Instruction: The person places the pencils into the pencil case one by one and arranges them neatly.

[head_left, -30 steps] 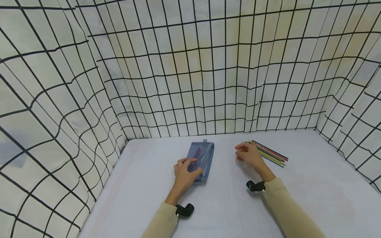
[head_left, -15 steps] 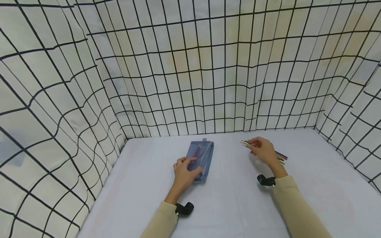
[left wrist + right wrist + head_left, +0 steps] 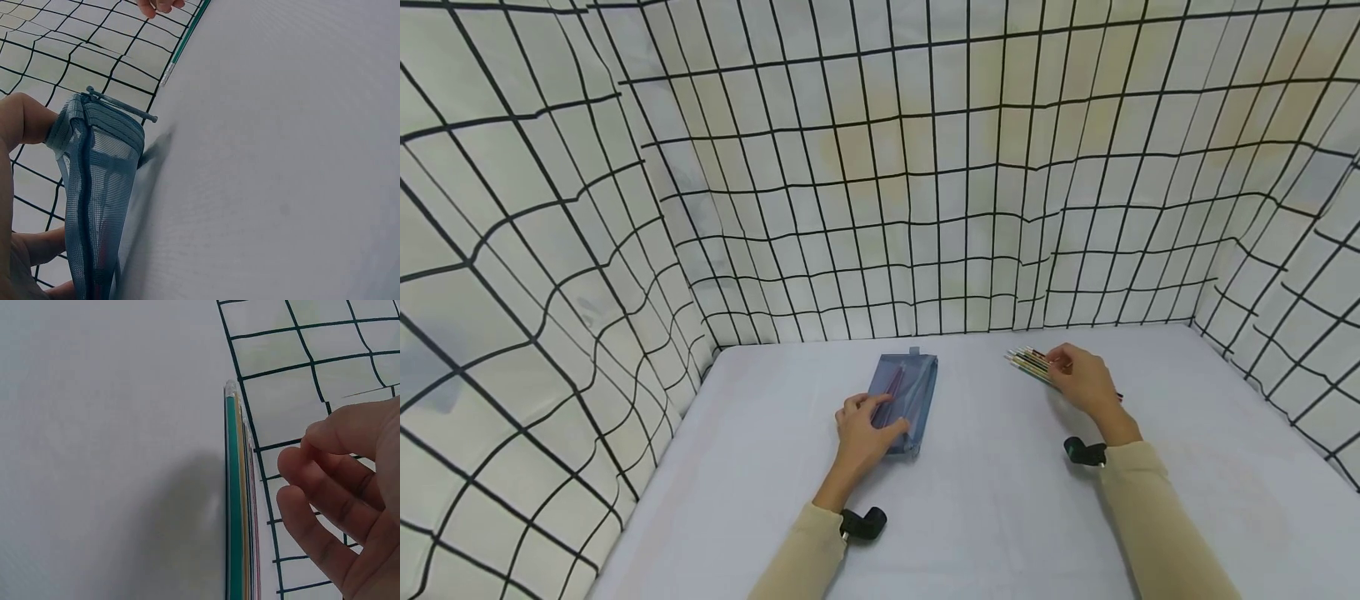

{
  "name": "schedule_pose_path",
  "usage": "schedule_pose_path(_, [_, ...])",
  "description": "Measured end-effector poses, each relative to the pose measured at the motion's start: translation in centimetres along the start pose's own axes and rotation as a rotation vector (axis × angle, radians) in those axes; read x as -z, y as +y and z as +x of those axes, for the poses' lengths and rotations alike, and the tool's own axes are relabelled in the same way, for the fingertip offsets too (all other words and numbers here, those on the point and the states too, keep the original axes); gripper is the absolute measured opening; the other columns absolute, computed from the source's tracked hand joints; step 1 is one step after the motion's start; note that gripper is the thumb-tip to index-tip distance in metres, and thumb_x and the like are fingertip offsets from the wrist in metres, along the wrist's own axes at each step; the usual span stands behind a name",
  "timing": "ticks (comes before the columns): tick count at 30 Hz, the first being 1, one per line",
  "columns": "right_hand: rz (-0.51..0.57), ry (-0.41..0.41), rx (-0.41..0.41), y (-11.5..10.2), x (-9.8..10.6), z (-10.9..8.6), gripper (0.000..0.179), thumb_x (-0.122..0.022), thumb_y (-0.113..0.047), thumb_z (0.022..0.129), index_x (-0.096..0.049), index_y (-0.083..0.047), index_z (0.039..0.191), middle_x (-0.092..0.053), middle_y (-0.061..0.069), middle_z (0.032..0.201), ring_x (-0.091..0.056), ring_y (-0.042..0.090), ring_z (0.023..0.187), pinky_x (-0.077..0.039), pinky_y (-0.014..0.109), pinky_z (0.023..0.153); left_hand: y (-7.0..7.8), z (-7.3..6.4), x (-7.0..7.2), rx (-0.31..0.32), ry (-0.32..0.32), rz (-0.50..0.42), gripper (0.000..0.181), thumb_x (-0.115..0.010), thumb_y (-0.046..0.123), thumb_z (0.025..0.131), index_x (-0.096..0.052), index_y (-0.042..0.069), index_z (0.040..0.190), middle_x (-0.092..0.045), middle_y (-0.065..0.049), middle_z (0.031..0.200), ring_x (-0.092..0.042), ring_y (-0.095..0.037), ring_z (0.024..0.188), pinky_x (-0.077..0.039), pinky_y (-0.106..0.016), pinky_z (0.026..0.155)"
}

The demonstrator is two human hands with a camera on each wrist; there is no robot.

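My left hand (image 3: pixel 861 433) grips a blue mesh pencil case (image 3: pixel 917 400) lying on the table, thumb on its near side and fingers over its left side. A reddish-purple pencil (image 3: pixel 895 383) shows through the mesh. In the left wrist view the pencil case (image 3: pixel 106 187) has a dark zip along it and a small tab at its end. My right hand (image 3: pixel 1084 379) is over a bundle of coloured pencils (image 3: pixel 1026 362), covering their middle. Its fingers are loosely curled in the right wrist view, with nothing visible between them, beside the pencils (image 3: pixel 234 500).
A white table (image 3: pixel 970 500) carries everything. Black-lined grid walls (image 3: pixel 865 208) rise behind it and at both sides. Black wrist cameras (image 3: pixel 862 523) sit at the sleeve cuffs.
My right hand has moved rightward, from the pencils' left end to over their middle. The left hand has kept its hold on the pencil case.
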State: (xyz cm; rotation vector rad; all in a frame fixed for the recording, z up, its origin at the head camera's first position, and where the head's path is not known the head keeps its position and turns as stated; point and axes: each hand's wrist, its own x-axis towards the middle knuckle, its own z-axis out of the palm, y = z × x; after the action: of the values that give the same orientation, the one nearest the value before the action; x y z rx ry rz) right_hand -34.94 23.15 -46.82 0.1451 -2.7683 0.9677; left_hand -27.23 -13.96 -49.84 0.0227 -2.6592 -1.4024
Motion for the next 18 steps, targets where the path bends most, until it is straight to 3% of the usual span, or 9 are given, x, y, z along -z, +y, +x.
schedule_pose_path(10, [-0.082, -0.059, 0.016, 1.2, 0.3, 0.0, 0.028, -0.059, -0.012, 0.096, -0.065, -0.001, 0.122, -0.072, 0.021, 0.111, -0.067, 0.037, 0.103, -0.051, 0.053, 0.088, 0.2, 0.1, 0.0, 0.010, -0.004, 0.005, 0.072, -0.074, 0.043, 0.081, -0.059, 0.009, 0.142, -0.037, -0.018, 0.155, -0.028, -0.040, 0.141, -0.037, -0.062, 0.109])
schedule_pose_path(18, [-0.125, -0.129, 0.017, 1.1, 0.7, -0.1, 0.030, -0.065, -0.008, 0.091, -0.066, -0.002, 0.120, -0.072, 0.014, 0.102, -0.061, 0.026, 0.087, -0.047, 0.040, 0.074, 0.2, 0.1, 0.1, 0.012, 0.000, 0.007, 0.074, -0.074, 0.042, 0.081, -0.058, 0.006, 0.143, -0.037, -0.019, 0.154, -0.029, -0.040, 0.140, -0.036, -0.062, 0.109])
